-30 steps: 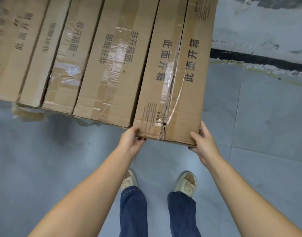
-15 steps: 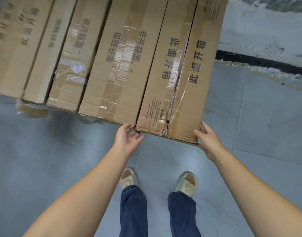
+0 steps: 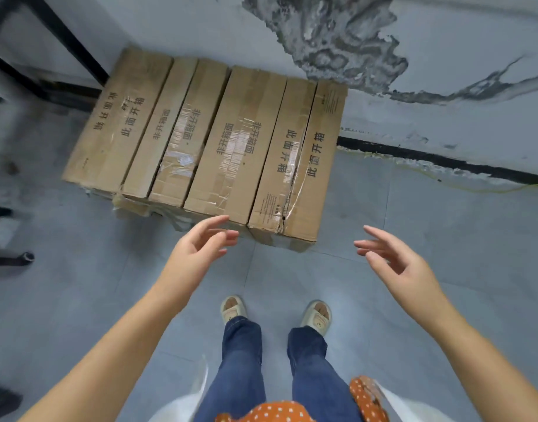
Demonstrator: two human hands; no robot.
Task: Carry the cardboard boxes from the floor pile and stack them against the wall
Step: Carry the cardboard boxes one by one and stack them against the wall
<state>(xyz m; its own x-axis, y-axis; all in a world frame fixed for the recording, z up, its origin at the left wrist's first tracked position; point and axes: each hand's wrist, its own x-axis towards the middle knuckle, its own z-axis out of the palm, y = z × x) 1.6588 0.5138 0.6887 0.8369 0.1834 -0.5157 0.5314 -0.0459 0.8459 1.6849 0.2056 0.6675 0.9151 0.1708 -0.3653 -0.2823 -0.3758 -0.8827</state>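
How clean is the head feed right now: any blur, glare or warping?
Head view: boxes sharp, print readable; tape shows mild glare; wide-angle warping bends the wall's black baseboard; left edge smeared; both hands crisp; lighting soft and even.

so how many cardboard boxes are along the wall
4 show, side by side against the wall: leftmost box, second box, third box, rightmost box. More may be hidden underneath.

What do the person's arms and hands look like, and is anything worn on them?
Both arms are bare up to the frame's edge: no sleeve shows. The left hand and the right hand wear no gloves; no ring, watch or bracelet is visible. Fingernails look short and unpainted.
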